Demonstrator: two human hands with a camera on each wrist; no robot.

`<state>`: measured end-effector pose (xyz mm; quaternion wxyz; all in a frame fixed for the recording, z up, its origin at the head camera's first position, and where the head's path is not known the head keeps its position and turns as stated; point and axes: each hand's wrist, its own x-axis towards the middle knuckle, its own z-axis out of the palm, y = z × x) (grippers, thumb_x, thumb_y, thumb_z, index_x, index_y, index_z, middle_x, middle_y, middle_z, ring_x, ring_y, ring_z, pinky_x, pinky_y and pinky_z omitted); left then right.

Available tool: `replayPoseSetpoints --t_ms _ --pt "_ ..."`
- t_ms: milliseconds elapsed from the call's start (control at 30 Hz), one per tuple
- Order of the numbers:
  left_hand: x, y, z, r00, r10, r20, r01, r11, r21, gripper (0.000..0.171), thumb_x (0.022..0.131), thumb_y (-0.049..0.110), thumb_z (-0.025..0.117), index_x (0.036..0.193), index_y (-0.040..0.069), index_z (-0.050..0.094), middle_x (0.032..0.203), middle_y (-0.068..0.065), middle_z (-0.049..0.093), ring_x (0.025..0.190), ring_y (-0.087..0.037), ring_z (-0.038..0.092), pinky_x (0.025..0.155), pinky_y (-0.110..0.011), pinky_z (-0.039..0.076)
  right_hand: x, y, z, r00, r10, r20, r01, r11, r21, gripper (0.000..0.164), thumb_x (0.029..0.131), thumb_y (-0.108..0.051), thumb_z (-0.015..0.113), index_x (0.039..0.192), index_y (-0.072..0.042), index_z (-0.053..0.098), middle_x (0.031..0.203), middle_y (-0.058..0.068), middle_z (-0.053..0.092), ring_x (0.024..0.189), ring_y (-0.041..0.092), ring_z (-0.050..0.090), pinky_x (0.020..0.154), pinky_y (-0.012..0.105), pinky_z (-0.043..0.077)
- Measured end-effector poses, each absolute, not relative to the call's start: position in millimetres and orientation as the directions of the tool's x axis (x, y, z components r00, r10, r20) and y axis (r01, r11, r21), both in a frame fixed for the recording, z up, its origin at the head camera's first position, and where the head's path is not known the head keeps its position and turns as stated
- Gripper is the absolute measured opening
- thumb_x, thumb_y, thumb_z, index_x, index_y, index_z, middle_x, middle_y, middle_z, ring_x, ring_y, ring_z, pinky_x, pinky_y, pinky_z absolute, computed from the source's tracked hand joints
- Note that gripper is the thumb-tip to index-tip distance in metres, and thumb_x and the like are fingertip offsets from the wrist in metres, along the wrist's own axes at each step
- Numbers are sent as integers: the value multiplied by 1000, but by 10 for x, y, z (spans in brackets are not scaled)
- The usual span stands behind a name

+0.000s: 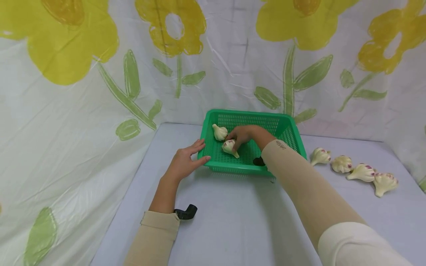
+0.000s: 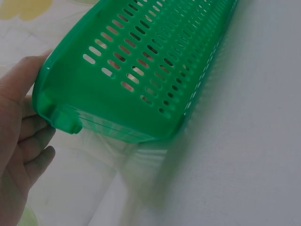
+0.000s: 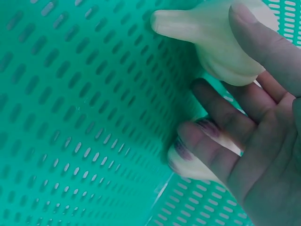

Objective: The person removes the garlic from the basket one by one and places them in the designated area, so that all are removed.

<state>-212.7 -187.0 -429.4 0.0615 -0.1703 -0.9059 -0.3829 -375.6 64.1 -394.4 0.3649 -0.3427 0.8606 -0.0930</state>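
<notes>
A green plastic basket [image 1: 229, 168] with slotted walls stands near the back of the table. At its left front corner, my left hand [image 1: 184, 160] holds the rim, with other fingers below the lip in the left wrist view. My right hand [image 1: 244, 133] reaches inside the basket and holds a garlic bulb [image 1: 229, 146] low over the basket floor. Its thumb lies against this pale bulb [image 3: 221, 42] in the right wrist view. Another garlic bulb [image 1: 219, 132] lies in the basket's back left part, just beyond the right fingers.
Several garlic bulbs with purple streaks, among them one nearest the basket [image 1: 320, 156] and one farthest right [image 1: 385, 183], lie in a slanting row right of the basket. Behind the table hangs a white sheet [image 1: 219, 81] printed with yellow flowers.
</notes>
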Motion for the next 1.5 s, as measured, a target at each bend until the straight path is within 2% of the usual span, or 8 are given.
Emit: replayPoseSetpoints --t_ms 333,833,1133,1500 --pt "-2131 -1872 -4303 -938 259 228 345 657 670 62 90 42 71 140 9 55 150 2 46 140 -18 42 112 -45 40 -3794 713 -4017 -556 -657 -509 -477 754 -452 63 89 -33 74 145 -15 52 150 10 47 140 31 39 114 49 36" --pt "-2137 -1870 -4325 -936 256 242 352 639 684 62 90 44 70 139 8 57 150 4 48 141 -16 42 112 -45 40 -3787 783 -3977 -582 -662 -473 -450 746 -491 63 89 -32 74 145 -15 51 148 10 49 136 29 45 112 47 38" --pt "-2123 -1865 -4296 -935 257 244 354 642 680 63 90 44 71 139 7 57 149 3 48 141 -17 42 112 -46 40 -3796 840 -3864 -599 -652 -465 -393 745 -539 63 90 -28 73 146 -14 49 141 11 55 124 28 54 101 46 48" --pt "-2120 -1866 -4294 -941 256 222 337 649 682 64 90 44 70 140 8 55 151 3 46 141 -18 41 112 -46 40 -3815 1005 -3800 -691 -609 -388 -322 741 -589 66 87 -33 77 145 -17 51 147 9 51 135 29 46 108 48 43"
